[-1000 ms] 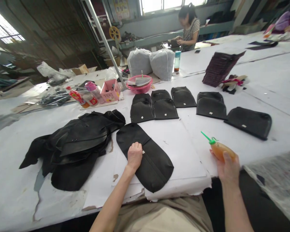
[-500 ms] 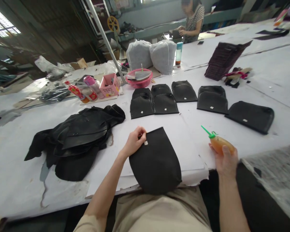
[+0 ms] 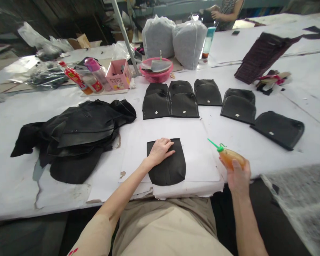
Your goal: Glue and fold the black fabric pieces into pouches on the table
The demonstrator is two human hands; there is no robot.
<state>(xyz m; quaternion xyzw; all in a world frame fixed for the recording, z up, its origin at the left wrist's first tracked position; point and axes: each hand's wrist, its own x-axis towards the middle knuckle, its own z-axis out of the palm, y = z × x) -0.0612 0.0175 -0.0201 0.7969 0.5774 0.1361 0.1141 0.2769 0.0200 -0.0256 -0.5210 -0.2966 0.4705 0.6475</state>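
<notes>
My left hand (image 3: 162,151) lies flat, fingers outstretched, on a black leather-like panel (image 3: 172,169) with a rounded lower end. That panel rests on white sheets (image 3: 200,156) at the table's near edge. In my right hand (image 3: 238,176) is a squeeze bottle (image 3: 230,158) of amber liquid, its green nozzle tilted up and left, apart from the panel. Beyond lie several black pieces with small white tags, among them one folded pair (image 3: 156,103) and a single piece (image 3: 280,128) at the right. A heap of black material (image 3: 80,131) is spread at the left.
A pink box (image 3: 118,76) stands beside a red-labelled bottle (image 3: 74,76). Behind are a pink basin (image 3: 156,73), two stuffed white bags (image 3: 189,42) and a metal pole (image 3: 125,35). A dark stack (image 3: 261,57) stands at right. Another person (image 3: 228,14) works at the back.
The black panel has gone from being pinched at its edge and hanging over the table's rim to lying flat on the sheets. My left hand has opened onto it; the bottle has shifted left.
</notes>
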